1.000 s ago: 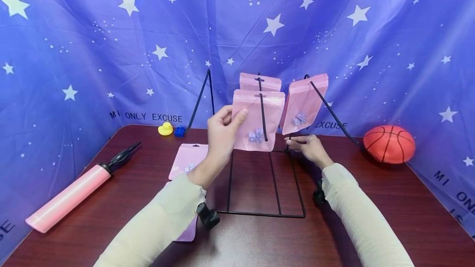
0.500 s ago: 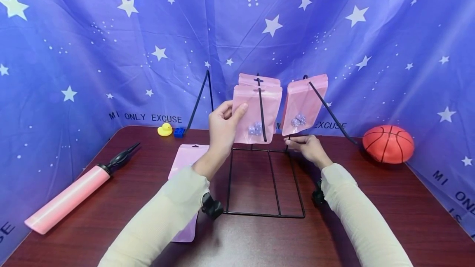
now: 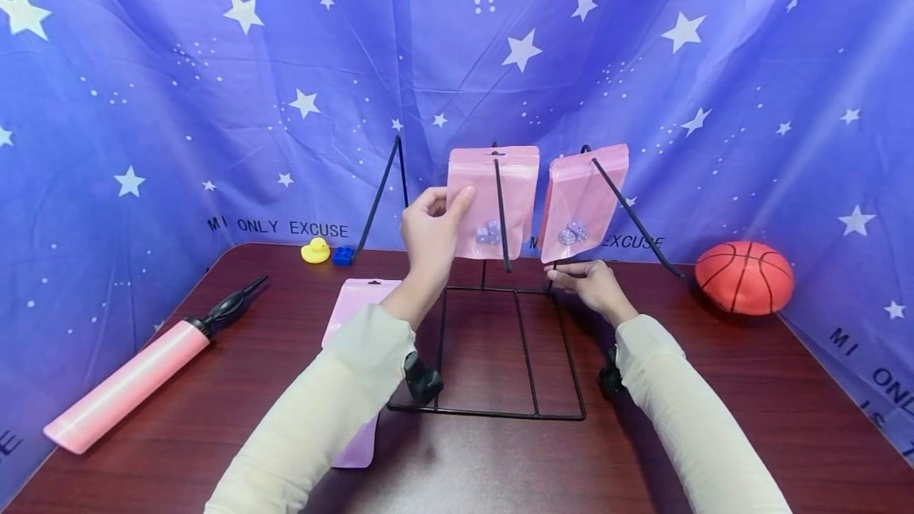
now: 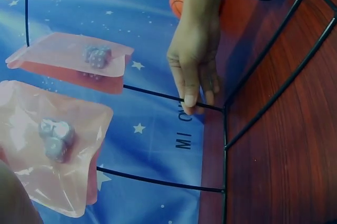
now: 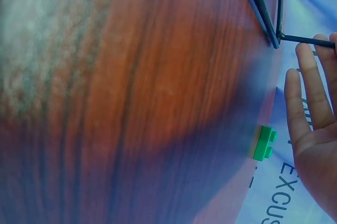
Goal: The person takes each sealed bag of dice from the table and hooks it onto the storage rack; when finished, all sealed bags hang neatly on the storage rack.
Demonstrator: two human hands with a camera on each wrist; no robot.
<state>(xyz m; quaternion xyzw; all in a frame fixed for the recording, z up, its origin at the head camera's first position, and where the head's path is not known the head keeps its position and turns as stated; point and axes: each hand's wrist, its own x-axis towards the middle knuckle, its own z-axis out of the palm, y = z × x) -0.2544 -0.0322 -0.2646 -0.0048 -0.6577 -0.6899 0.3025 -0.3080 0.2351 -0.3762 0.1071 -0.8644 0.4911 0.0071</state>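
A black wire rack (image 3: 500,415) stands on the dark wooden table (image 3: 714,403), with hooks sloping up toward the backdrop. My left hand (image 3: 446,209) pinches the left edge of a pink pouch (image 3: 493,197) with small dice inside, threaded high on the middle hook. Another pink pouch (image 3: 581,197) with dice hangs on the right hook. My right hand (image 3: 564,272) pinches the rack's thin rod just below that pouch. In the left wrist view its fingertips (image 4: 192,100) close on the wire (image 4: 225,129), with both pouches (image 4: 58,145) (image 4: 79,58) to the left.
Spare pink pouches (image 3: 353,312) lie on the table under my left forearm. A pink pump (image 3: 128,383) lies at the left, with a yellow duck (image 3: 315,251) and a blue brick (image 3: 342,255) at the back. An orange basketball (image 3: 744,278) sits at the right. A green brick (image 5: 263,143) lies by the starry backdrop.
My left hand has slid the pouch up and back along the middle hook until it covers the pouch that hung behind it. The right hand has stayed on the rod.
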